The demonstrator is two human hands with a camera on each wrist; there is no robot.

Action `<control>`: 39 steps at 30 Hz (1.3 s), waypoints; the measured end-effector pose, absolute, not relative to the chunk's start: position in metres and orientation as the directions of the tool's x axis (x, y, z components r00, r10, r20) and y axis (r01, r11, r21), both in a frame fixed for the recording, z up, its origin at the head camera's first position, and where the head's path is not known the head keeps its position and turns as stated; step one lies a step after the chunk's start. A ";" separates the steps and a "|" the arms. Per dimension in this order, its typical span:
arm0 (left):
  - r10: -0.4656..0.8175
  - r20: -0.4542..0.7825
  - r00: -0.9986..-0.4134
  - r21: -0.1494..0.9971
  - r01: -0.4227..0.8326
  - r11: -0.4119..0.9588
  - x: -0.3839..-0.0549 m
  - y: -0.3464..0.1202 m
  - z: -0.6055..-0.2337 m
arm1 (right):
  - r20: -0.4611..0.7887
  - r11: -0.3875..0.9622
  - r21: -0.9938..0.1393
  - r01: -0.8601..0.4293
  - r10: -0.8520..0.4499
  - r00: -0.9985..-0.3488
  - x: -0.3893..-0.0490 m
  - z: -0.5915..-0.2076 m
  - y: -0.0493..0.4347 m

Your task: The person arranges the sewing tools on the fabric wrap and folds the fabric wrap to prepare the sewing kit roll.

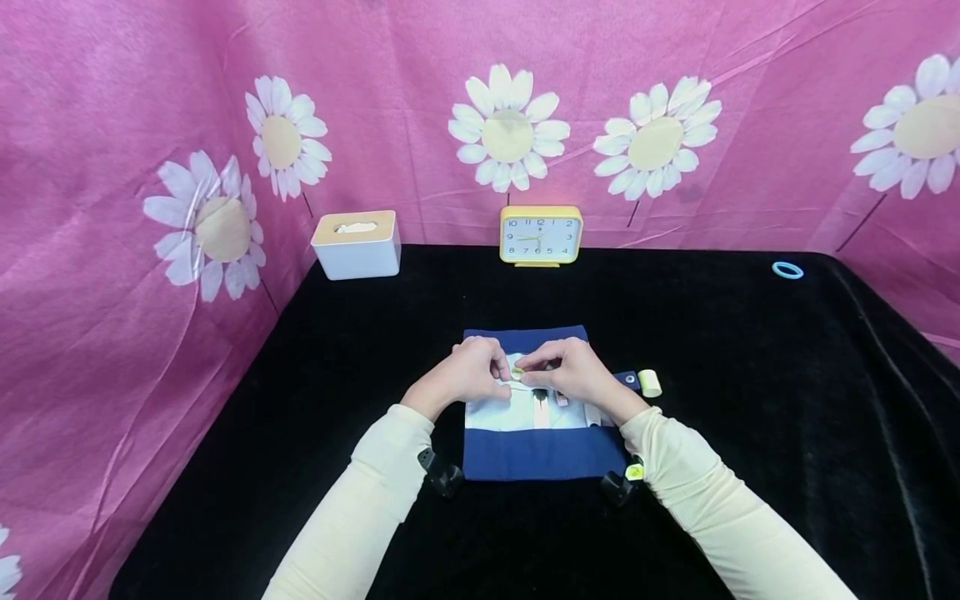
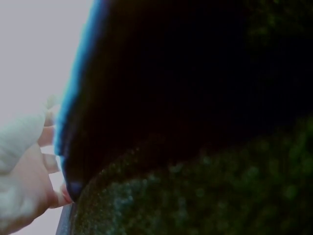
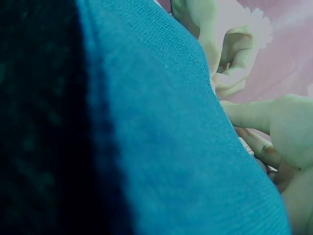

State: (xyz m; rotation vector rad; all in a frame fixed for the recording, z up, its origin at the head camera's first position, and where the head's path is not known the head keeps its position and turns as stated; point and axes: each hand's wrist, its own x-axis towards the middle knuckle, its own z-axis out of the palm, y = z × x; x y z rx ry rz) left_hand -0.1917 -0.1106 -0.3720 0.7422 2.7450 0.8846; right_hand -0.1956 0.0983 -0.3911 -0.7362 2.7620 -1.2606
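Note:
A navy cloth organizer (image 1: 543, 457) with a white lining (image 1: 491, 415) lies spread out in front of me. Over its upper part, my right hand (image 1: 576, 371) pinches a small yellow-green ring-like thing (image 1: 517, 372) between thumb and fingertips. Close on the left is my left hand (image 1: 471, 372), fingers bent loosely and thumb apart from them, near that small thing. Below the right fingers, a dark-topped slim item (image 1: 540, 395) sits against the lining. The navy cloth (image 3: 161, 117) fills much of the right wrist view and hides the fingertips' contact.
Beside the organizer's snap strap (image 1: 627, 380) lies a pale yellow-green cylinder (image 1: 649, 383). At the back of the black-covered table (image 1: 712, 325) stand a tissue box (image 1: 358, 254) and a yellow clock (image 1: 541, 236). A blue ring (image 1: 787, 270) lies far right.

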 end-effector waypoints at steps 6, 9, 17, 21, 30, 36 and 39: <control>0.509 0.022 -0.860 0.595 0.421 0.685 -0.192 -0.111 -0.374 | 0.166 0.564 -0.723 -0.400 -0.420 -0.892 -0.194 -0.389 0.097; 0.510 0.024 -0.860 0.605 0.419 0.677 -0.191 -0.111 -0.373 | 0.142 0.572 -0.728 -0.378 -0.414 -0.899 -0.194 -0.389 0.097; 0.499 0.014 -0.867 0.626 0.397 0.671 -0.190 -0.111 -0.372 | 0.139 0.555 -0.719 -0.418 -0.474 -0.869 -0.195 -0.390 0.098; 0.498 0.012 -0.867 0.632 0.392 0.668 -0.191 -0.111 -0.372 | 0.131 0.552 -0.722 -0.417 -0.483 -0.866 -0.194 -0.388 0.098; 0.492 0.010 -0.870 0.625 0.390 0.676 -0.192 -0.110 -0.375 | 0.095 0.580 -0.714 -0.393 -0.475 -0.875 -0.195 -0.387 0.097; 0.491 0.006 -0.871 0.620 0.389 0.682 -0.192 -0.110 -0.374 | 0.095 0.572 -0.716 -0.401 -0.489 -0.867 -0.196 -0.387 0.098; 0.492 0.004 -0.870 0.615 0.390 0.685 -0.192 -0.110 -0.374 | 0.112 0.553 -0.719 -0.421 -0.506 -0.855 -0.196 -0.388 0.099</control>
